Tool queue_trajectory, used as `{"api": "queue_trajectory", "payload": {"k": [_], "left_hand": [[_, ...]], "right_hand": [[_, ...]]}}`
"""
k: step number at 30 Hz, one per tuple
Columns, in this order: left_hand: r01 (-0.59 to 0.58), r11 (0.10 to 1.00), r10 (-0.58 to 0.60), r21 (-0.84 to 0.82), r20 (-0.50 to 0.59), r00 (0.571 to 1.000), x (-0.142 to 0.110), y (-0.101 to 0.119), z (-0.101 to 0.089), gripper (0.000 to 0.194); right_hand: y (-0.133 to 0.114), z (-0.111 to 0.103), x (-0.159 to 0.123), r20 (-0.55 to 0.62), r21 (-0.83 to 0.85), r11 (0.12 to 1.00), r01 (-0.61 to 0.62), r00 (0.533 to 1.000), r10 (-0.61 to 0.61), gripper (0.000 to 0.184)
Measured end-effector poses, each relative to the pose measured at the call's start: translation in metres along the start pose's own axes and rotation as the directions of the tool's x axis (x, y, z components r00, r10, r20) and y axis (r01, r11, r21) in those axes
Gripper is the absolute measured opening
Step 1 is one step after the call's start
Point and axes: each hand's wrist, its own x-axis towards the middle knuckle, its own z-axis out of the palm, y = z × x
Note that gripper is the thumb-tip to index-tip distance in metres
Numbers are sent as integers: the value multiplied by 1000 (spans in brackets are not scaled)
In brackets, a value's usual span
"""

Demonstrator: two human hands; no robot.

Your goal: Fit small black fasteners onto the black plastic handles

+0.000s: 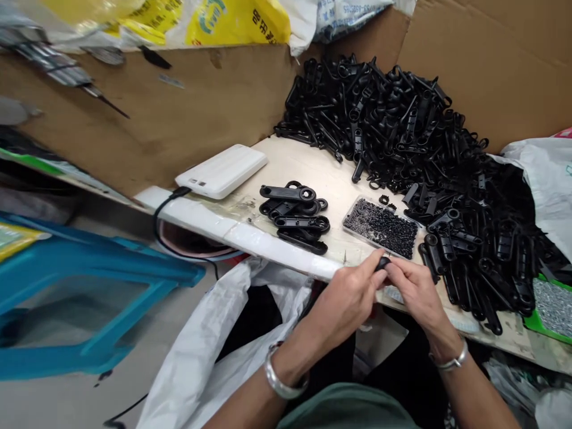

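In my head view, both hands are at the near edge of the table (286, 159). The left hand (346, 301) has its thumb and fingers clamped on a small black part (383, 263). The right hand (415, 289) has its fingertips closed on the same part from the right. The part sits between the two hands, just on the near side of a clear tray (348, 229) filled with small black pieces (393, 231); fingers cover most of it, so I cannot tell its full shape.

Left of the tray, a short stack of black arms (295, 221) lies flat on the table. Farther left, a white power bank (223, 170) rests near the cardboard wall (192, 113), with a black cable (157, 220) connected at its near left end. A large heap of black plastic parts (379, 119) occupies the far side and extends down the right side. At the near right, a green tray (543, 326) holds small silver pieces (554, 304). A blue stool (102, 280) stands left of the table.
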Motion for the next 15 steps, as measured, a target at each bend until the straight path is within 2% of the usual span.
{"api": "queue_trajectory", "payload": {"k": [3,5,7,8,10,13,15], "left_hand": [[-42,960,58,277,-49,997,6,-8,-10,38],[-57,866,119,496,-94,988,11,-14,-20,38],[-46,759,164,650,-122,979,16,-20,-30,39],[-42,718,173,694,-121,977,19,-24,-35,39],[-46,678,168,734,-94,981,25,-33,-42,42],[-47,674,136,737,-61,989,33,-48,-46,47],[-37,679,130,733,-71,989,37,-55,-46,46]], "right_hand": [[-7,-1,17,99,-69,996,51,994,-44,33],[-12,-18,32,156,-230,965,126,984,-91,32],[-15,-49,50,65,-461,876,143,990,-127,31],[-15,-68,58,-5,-582,806,109,990,-138,31],[-14,-107,73,-153,-761,648,-34,980,-128,28],[-10,-151,86,-189,-847,512,-145,981,-34,26],[-7,-165,90,-193,-875,451,-174,981,4,25]]}}
